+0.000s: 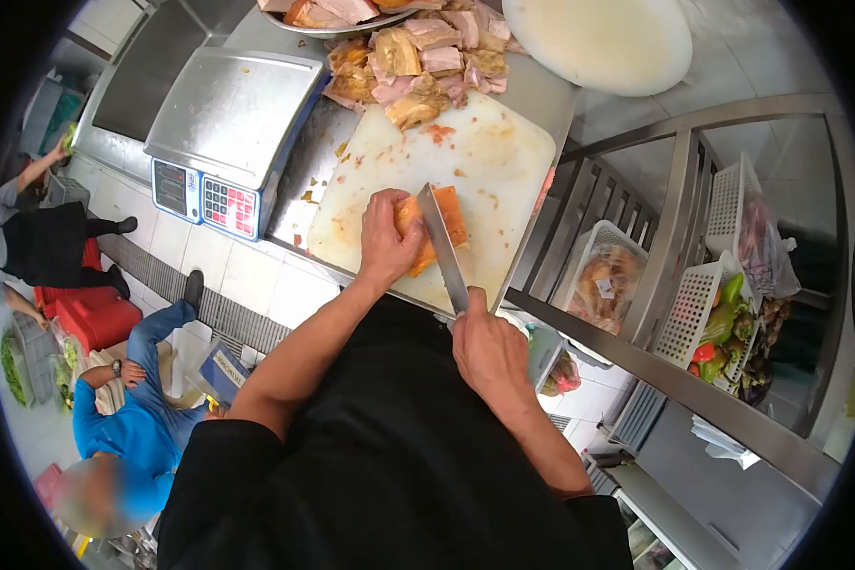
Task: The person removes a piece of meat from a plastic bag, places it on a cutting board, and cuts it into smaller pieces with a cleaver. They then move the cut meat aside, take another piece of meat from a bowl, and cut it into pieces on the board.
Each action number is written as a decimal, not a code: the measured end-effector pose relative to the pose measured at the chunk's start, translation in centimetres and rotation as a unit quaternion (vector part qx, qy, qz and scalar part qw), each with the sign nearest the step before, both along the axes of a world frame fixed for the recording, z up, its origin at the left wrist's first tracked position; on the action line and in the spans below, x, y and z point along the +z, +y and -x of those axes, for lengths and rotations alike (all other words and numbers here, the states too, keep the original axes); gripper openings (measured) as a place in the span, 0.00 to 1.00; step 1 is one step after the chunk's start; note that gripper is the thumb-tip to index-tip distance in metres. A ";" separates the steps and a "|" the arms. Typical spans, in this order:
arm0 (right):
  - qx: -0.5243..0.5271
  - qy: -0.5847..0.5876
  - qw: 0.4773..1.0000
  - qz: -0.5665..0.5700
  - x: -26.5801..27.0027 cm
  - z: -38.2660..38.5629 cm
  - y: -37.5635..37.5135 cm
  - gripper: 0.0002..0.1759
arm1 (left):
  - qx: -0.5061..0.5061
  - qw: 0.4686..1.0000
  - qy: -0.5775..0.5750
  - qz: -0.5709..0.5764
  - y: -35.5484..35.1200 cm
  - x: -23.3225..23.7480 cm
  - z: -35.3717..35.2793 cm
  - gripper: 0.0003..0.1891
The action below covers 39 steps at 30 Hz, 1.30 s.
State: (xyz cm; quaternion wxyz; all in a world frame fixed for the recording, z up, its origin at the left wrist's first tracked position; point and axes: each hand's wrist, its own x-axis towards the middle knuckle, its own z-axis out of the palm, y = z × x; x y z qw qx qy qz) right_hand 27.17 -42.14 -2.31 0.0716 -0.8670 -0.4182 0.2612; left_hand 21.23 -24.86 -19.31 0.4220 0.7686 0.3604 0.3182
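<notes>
My left hand (389, 239) presses with curled fingers on an orange-brown slab of meat (455, 215), which lies on the white cutting board (518, 166). In my right hand (490, 350) is the handle of a kitchen knife (443, 245). Its long blade lies across the slab, just right of my left fingers; how deep it has gone in cannot be made out. Cut chunks of pink and brown meat (439, 61) are heaped at the board's far edge. Small scraps dot the board.
A digital scale (233, 119) stands left of the board. Behind it is a metal tray (299, 28) of meat. A round white board (603, 43) lies far right. The metal rack (655, 237) holds baskets of vegetables (722, 323). Other people are at left, one in a blue shirt (123, 418).
</notes>
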 end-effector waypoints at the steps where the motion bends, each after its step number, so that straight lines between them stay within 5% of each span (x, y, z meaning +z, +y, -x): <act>1: 0.006 -0.008 1.000 0.000 0.1 0.1 0.2 0.10 | 0.000 1.000 -0.002 0.006 -0.1 0.0 0.0 0.21; 18: 0.030 -0.033 0.998 0.038 -0.7 -2.2 9.3 0.13 | -0.002 0.999 -0.014 -0.029 0.3 -0.2 -0.1 0.21; 23: 0.005 -0.003 0.985 0.171 3.7 -0.5 5.2 0.14 | -0.001 1.000 -0.011 -0.007 0.4 0.3 0.1 0.21; 29: 0.042 -0.038 0.996 0.066 -3.1 -2.5 8.6 0.14 | 0.003 0.999 -0.003 -0.033 0.6 -0.4 -0.4 0.21; 33: 0.026 -0.041 0.996 0.082 0.2 -0.8 6.5 0.13 | -0.003 1.000 0.011 -0.020 0.4 0.2 -0.1 0.19; 35: 0.019 -0.011 0.982 0.186 2.8 -0.6 5.3 0.11 | -0.002 1.000 0.011 -0.019 0.2 -0.1 -0.1 0.19; 39: -0.002 -0.027 0.996 0.083 -3.6 -0.9 6.0 0.11 | -0.001 1.000 0.003 -0.016 0.4 -0.1 -0.4 0.20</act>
